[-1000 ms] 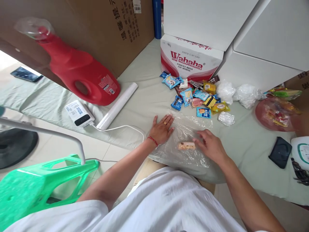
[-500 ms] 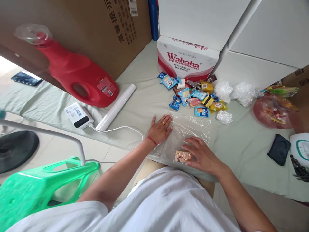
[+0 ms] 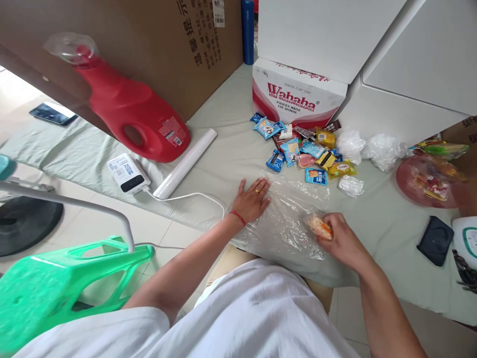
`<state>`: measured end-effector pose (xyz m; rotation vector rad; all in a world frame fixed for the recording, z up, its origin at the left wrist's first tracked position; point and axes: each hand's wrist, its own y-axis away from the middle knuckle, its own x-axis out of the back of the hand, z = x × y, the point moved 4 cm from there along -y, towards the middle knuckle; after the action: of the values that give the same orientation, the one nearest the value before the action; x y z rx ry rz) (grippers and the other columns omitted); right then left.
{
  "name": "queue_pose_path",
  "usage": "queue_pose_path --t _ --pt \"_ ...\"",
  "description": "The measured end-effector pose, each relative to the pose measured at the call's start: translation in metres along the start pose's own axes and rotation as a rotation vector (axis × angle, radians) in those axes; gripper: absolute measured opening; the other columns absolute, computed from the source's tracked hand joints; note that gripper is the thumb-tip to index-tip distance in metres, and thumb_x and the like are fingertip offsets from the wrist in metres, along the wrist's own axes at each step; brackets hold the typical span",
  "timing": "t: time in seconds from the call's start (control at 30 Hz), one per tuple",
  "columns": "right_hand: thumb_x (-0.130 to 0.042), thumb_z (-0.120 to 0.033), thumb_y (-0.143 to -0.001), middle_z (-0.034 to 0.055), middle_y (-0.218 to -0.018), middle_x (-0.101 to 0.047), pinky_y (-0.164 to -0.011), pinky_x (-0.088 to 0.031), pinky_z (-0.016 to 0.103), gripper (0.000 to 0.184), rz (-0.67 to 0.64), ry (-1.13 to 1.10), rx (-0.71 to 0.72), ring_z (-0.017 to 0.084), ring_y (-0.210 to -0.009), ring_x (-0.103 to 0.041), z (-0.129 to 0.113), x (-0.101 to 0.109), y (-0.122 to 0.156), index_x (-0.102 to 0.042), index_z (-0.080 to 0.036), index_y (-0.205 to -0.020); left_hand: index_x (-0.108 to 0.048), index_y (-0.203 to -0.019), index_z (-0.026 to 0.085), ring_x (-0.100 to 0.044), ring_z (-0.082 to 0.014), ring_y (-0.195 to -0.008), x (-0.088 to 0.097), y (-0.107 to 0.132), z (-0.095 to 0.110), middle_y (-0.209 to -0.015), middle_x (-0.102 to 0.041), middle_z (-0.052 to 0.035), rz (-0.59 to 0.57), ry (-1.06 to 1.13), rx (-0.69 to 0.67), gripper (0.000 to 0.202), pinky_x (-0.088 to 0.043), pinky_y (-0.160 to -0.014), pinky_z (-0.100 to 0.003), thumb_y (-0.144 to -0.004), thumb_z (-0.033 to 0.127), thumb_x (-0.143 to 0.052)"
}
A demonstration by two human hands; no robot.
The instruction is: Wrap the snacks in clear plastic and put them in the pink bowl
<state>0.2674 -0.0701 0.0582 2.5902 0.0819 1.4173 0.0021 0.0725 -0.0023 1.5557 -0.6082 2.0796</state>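
Note:
A sheet of clear plastic wrap (image 3: 286, 226) lies spread on the cloth in front of me. My left hand (image 3: 252, 200), with a ring and a red wrist string, rests flat on its left edge, fingers spread. At the sheet's right side my right hand (image 3: 337, 233) grips a small piece of food (image 3: 320, 227), pale with orange and reddish bits, perhaps a packed snack; its exact kind is unclear. A thin film seems to surround it. Beyond the wrap sits a pile of small snack packets (image 3: 313, 149), and a crumpled plastic-wrapped bundle (image 3: 351, 186) lies by it.
To the left are a roll of plastic film (image 3: 186, 163), a white device with a cable (image 3: 127, 173), a red jug (image 3: 137, 109) and a green stool (image 3: 48, 283). A Wahaha box (image 3: 298, 94) stands behind; a pink plate (image 3: 406, 181) and black pouch (image 3: 435, 240) lie right.
My right hand has closed on the food piece and carried it to the right across the plastic wrap. My left hand stays flat on the sheet. The view has shifted slightly.

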Motion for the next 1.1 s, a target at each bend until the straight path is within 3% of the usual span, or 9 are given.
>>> queue_pose_path --t 0.07,0.13,0.27,0.43,0.6,0.8,0.87,0.97,1.1 --pt "-0.064 -0.034 -0.087 0.0064 -0.106 -0.067 -0.079 -0.053 0.035 0.036 -0.01 -0.092 -0.037 0.023 -0.09 -0.065 -0.004 0.008 -0.012 -0.055 -0.023 -0.12 -0.034 -0.162 0.025 -0.034 -0.028 -0.155 0.0 0.0 0.0 -0.168 -0.034 -0.0085 0.001 -0.002 0.001 0.059 -0.011 -0.127 -0.065 -0.108 0.045 -0.024" --pt "-0.058 -0.032 -0.093 0.007 -0.117 -0.068 -0.088 -0.054 0.038 0.044 0.002 -0.13 0.082 0.024 -0.1 -0.065 -0.022 0.005 -0.027 -0.051 -0.025 -0.136 -0.034 -0.162 0.024 -0.034 -0.0273 -0.155 0.0 0.0 0.0 -0.168 -0.034 -0.0085 0.004 -0.006 0.006 0.059 -0.011 -0.127 -0.065 -0.108 0.044 -0.023" --pt "-0.055 -0.033 -0.098 0.0142 -0.144 -0.056 -0.111 -0.042 0.052 0.053 0.081 0.079 0.412 0.032 -0.129 -0.051 -0.059 -0.032 -0.052 -0.049 -0.023 -0.149 -0.036 -0.162 0.024 -0.034 -0.0263 -0.155 0.001 0.0 0.001 -0.167 -0.034 -0.0088 -0.006 -0.008 0.008 0.058 -0.011 -0.128 -0.064 -0.108 0.042 -0.021" --pt "-0.053 -0.039 -0.101 0.0162 -0.148 -0.052 -0.118 -0.033 0.059 0.059 0.11 0.174 0.506 0.034 -0.139 -0.041 -0.056 -0.069 -0.058 -0.042 -0.02 -0.157 -0.036 -0.161 0.025 -0.034 -0.0262 -0.156 0.003 -0.001 0.001 -0.168 -0.034 -0.007 -0.027 -0.007 0.02 0.057 -0.012 -0.128 -0.063 -0.108 0.039 -0.021" --pt "-0.054 -0.036 -0.1 0.015 -0.134 -0.06 -0.113 -0.04 0.056 0.05 0.169 0.088 0.48 0.033 -0.131 -0.046 -0.046 -0.054 -0.055 -0.052 -0.021 -0.148 -0.035 -0.162 0.024 -0.035 -0.0265 -0.155 0.002 -0.001 0.001 -0.168 -0.033 -0.0073 -0.032 0.009 0.018 0.057 -0.01 -0.128 -0.065 -0.108 0.037 -0.023" --pt "-0.055 -0.034 -0.099 0.014 -0.138 -0.06 -0.121 -0.027 0.064 0.051 0.113 0.132 0.422 0.034 -0.137 -0.045 -0.051 -0.053 -0.057 -0.052 -0.024 -0.149 -0.035 -0.162 0.026 -0.035 -0.0268 -0.155 0.003 -0.001 0.0 -0.168 -0.035 -0.0077 -0.013 0.018 0.01 0.056 -0.009 -0.128 -0.064 -0.108 0.034 -0.024" --pt "-0.057 -0.037 -0.098 0.0136 -0.137 -0.061 -0.119 -0.031 0.063 0.05 0.062 0.107 0.42 0.034 -0.136 -0.047 -0.048 -0.051 -0.062 -0.055 -0.025 -0.146 -0.034 -0.162 0.026 -0.035 -0.0265 -0.155 0.003 0.0 0.0 -0.168 -0.035 -0.0076 -0.015 0.018 0.013 0.056 -0.009 -0.129 -0.063 -0.108 0.035 -0.024" --pt "-0.051 -0.04 -0.102 0.0122 -0.131 -0.064 -0.107 -0.047 0.051 0.04 0.123 0.012 0.365 0.03 -0.125 -0.056 -0.034 -0.028 -0.084 -0.061 -0.025 -0.137 -0.034 -0.162 0.026 -0.035 -0.0251 -0.155 0.003 -0.001 0.0 -0.168 -0.035 -0.007 -0.025 0.021 0.018 0.056 -0.008 -0.129 -0.062 -0.108 0.035 -0.022" --pt "-0.044 -0.027 -0.103 0.0173 -0.127 -0.065 -0.106 -0.043 0.049 0.038 0.343 0.182 0.271 0.032 -0.118 -0.053 -0.012 0.016 -0.144 -0.064 -0.015 -0.133 -0.036 -0.162 0.025 -0.036 -0.025 -0.155 0.004 -0.002 0.0 -0.168 -0.034 -0.0067 -0.037 0.024 0.019 0.056 -0.008 -0.129 -0.062 -0.108 0.034 -0.022"
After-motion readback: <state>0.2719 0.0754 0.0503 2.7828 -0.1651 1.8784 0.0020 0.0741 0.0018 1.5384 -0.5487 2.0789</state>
